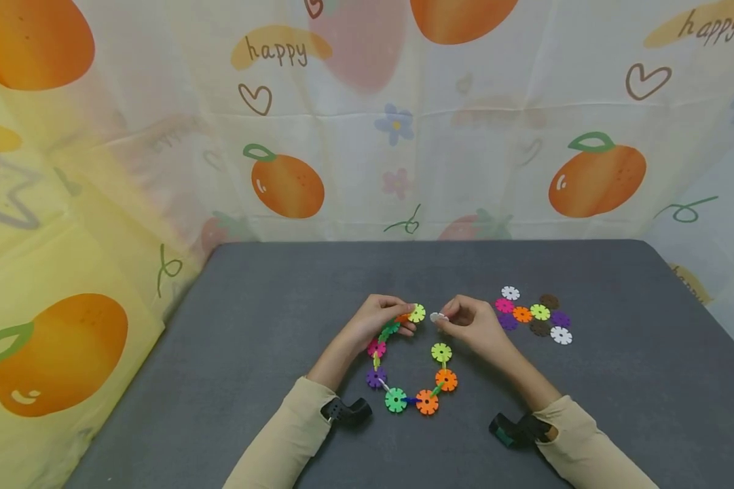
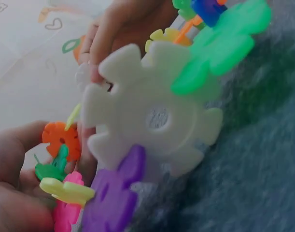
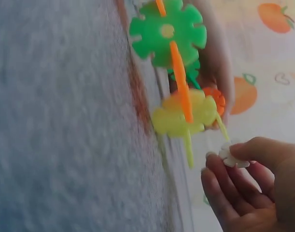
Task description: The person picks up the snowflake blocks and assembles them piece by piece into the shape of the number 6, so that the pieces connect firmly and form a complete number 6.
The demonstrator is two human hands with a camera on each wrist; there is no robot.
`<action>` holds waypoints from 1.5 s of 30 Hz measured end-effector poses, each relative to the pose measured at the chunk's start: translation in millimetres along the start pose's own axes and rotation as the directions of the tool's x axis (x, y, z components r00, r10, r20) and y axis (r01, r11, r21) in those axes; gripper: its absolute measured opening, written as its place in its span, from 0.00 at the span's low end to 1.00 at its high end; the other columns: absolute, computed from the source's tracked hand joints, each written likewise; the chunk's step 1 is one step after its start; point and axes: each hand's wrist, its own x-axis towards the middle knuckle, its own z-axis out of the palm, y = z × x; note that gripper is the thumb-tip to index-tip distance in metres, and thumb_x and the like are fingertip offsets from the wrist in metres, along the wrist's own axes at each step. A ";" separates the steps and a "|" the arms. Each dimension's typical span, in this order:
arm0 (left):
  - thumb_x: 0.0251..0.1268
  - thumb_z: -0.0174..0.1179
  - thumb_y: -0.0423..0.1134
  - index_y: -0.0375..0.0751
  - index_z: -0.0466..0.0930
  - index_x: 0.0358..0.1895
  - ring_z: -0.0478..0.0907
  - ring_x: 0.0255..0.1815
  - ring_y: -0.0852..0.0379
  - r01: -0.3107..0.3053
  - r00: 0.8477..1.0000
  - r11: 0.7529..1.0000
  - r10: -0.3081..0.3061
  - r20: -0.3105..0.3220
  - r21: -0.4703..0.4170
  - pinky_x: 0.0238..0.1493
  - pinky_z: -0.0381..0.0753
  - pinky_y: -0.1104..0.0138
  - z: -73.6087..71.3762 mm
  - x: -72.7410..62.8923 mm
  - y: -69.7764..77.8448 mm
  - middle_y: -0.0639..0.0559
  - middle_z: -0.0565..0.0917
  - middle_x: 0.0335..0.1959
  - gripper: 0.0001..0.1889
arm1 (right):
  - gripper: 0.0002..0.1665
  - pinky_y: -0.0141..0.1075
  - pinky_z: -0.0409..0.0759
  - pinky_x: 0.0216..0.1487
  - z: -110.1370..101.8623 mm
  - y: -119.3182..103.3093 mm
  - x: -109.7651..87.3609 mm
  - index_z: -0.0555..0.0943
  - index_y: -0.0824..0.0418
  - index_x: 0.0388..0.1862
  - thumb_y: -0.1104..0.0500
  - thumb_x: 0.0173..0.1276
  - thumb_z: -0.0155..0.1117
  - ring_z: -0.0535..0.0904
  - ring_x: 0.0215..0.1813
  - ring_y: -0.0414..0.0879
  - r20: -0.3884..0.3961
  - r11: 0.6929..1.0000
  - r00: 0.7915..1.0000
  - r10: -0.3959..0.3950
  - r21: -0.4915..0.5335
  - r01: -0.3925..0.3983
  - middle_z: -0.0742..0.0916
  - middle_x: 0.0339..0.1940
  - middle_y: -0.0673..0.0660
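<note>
A chain of notched plastic snowflake discs in several colours curves over the table, an orange disc (image 1: 427, 402) at its near side. My left hand (image 1: 369, 322) pinches the chain's upper left part at an orange disc (image 2: 58, 137), beside the yellow-green end disc (image 1: 417, 312). Between thumb and fingers, my right hand (image 1: 475, 327) pinches a white disc (image 3: 226, 157), a small gap away from that end. The chain's other end, a yellow-green disc (image 1: 441, 352), lies below the right hand. Large in the left wrist view are a white chain disc (image 2: 130, 121) and a purple disc (image 2: 108, 203).
Loose discs lie in a cluster right of the right hand, among them a white disc (image 1: 561, 335), a pink disc (image 1: 504, 305) and a brown disc (image 1: 548, 301). The dark grey table (image 1: 269, 292) ends at a fruit-printed curtain (image 1: 354, 149).
</note>
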 end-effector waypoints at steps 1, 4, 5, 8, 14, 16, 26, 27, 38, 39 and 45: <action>0.70 0.59 0.39 0.27 0.82 0.47 0.86 0.28 0.59 0.005 1.000 1.000 -0.005 -0.011 -0.013 0.40 0.89 0.61 1.2 -0.1 0.3 0.47 0.86 0.33 0.15 | 0.09 0.29 0.86 0.38 1.3 0.0 -0.5 0.79 0.66 0.33 0.62 0.64 0.69 0.85 0.34 0.46 -0.009 1.000 1.000 -0.008 -0.005 0.008 0.85 0.38 0.65; 0.70 0.58 0.39 0.26 0.82 0.47 0.86 0.27 0.59 0.011 0.999 0.999 -0.013 -0.031 -0.050 0.39 0.89 0.61 5.5 -1.2 1.1 0.46 0.85 0.32 0.15 | 0.08 0.28 0.85 0.38 4.6 1.2 -1.6 0.80 0.65 0.32 0.62 0.64 0.69 0.84 0.34 0.40 -0.030 0.999 0.999 -0.027 -0.022 0.026 0.86 0.38 0.63; 0.71 0.58 0.38 0.26 0.81 0.47 0.86 0.27 0.59 0.011 0.999 0.998 -0.013 -0.033 -0.062 0.39 0.89 0.61 6.9 -1.6 1.3 0.46 0.85 0.33 0.15 | 0.08 0.28 0.85 0.38 5.6 1.4 -1.9 0.80 0.65 0.32 0.62 0.64 0.69 0.84 0.34 0.39 -0.036 0.999 0.999 -0.031 -0.027 0.030 0.87 0.38 0.63; 0.72 0.57 0.38 0.25 0.80 0.48 0.86 0.27 0.58 -0.004 1.000 0.996 0.001 -0.030 -0.088 0.40 0.89 0.59 10.6 -2.1 1.2 0.45 0.84 0.36 0.15 | 0.07 0.27 0.84 0.38 7.8 2.7 -2.1 0.81 0.65 0.32 0.62 0.64 0.70 0.83 0.35 0.37 -0.047 0.998 0.998 -0.048 -0.031 0.046 0.87 0.38 0.62; 0.73 0.55 0.36 0.24 0.79 0.48 0.87 0.29 0.56 -0.039 0.999 0.994 0.036 -0.029 -0.101 0.43 0.89 0.57 15.3 -2.8 -0.1 0.41 0.83 0.41 0.15 | 0.06 0.28 0.85 0.40 9.5 1.5 -1.6 0.81 0.64 0.31 0.63 0.63 0.69 0.83 0.36 0.36 -0.069 0.996 0.995 -0.078 -0.043 0.075 0.87 0.37 0.62; 0.73 0.55 0.37 0.24 0.79 0.47 0.88 0.29 0.55 -0.041 0.999 0.995 0.039 -0.028 -0.095 0.43 0.89 0.57 16.5 -3.5 0.2 0.39 0.83 0.41 0.15 | 0.06 0.28 0.85 0.40 10.2 7.1 -0.6 0.81 0.64 0.31 0.63 0.64 0.69 0.84 0.37 0.35 -0.068 0.995 0.993 -0.093 -0.036 0.091 0.87 0.37 0.62; 0.71 0.57 0.39 0.27 0.83 0.45 0.88 0.30 0.57 -0.028 0.999 1.000 0.028 -0.023 0.001 0.47 0.87 0.61 13.5 -3.4 -1.4 0.36 0.88 0.39 0.15 | 0.06 0.32 0.84 0.39 14.7 -16.3 -7.3 0.80 0.66 0.27 0.68 0.61 0.70 0.83 0.35 0.40 -0.133 0.987 0.983 -0.124 -0.115 0.109 0.85 0.32 0.61; 0.71 0.58 0.38 0.27 0.83 0.45 0.88 0.30 0.58 -0.030 0.999 1.000 0.030 -0.023 0.007 0.48 0.87 0.62 13.4 -2.8 -2.1 0.35 0.88 0.38 0.14 | 0.06 0.32 0.85 0.38 15.0 -20.5 -8.8 0.80 0.67 0.27 0.69 0.60 0.70 0.83 0.34 0.41 -0.143 0.986 0.981 -0.133 -0.123 0.116 0.85 0.31 0.61; 0.70 0.58 0.36 0.25 0.83 0.46 0.88 0.33 0.56 -0.067 0.997 0.996 0.065 0.042 0.057 0.49 0.86 0.65 17.7 -0.9 -4.5 0.36 0.89 0.35 0.14 | 0.06 0.32 0.84 0.38 14.0 -27.6 -12.2 0.80 0.68 0.25 0.70 0.59 0.70 0.83 0.34 0.44 -0.191 0.983 0.969 -0.158 -0.121 0.137 0.86 0.29 0.62; 0.70 0.58 0.38 0.26 0.83 0.46 0.89 0.34 0.55 -0.066 0.996 0.996 0.062 0.056 0.063 0.49 0.86 0.64 17.2 -0.9 -3.8 0.36 0.89 0.35 0.15 | 0.06 0.32 0.84 0.39 13.5 -28.2 -11.7 0.81 0.68 0.26 0.70 0.59 0.70 0.83 0.34 0.44 -0.190 0.984 0.970 -0.151 -0.122 0.130 0.86 0.30 0.62; 0.72 0.56 0.43 0.31 0.81 0.53 0.87 0.40 0.57 -0.010 0.998 0.998 0.006 0.056 0.067 0.55 0.84 0.62 8.6 0.3 0.7 0.38 0.86 0.48 0.18 | 0.03 0.33 0.85 0.39 12.1 -23.3 -7.6 0.81 0.69 0.31 0.69 0.62 0.68 0.83 0.35 0.48 -0.172 0.988 0.976 -0.137 -0.092 0.122 0.86 0.35 0.64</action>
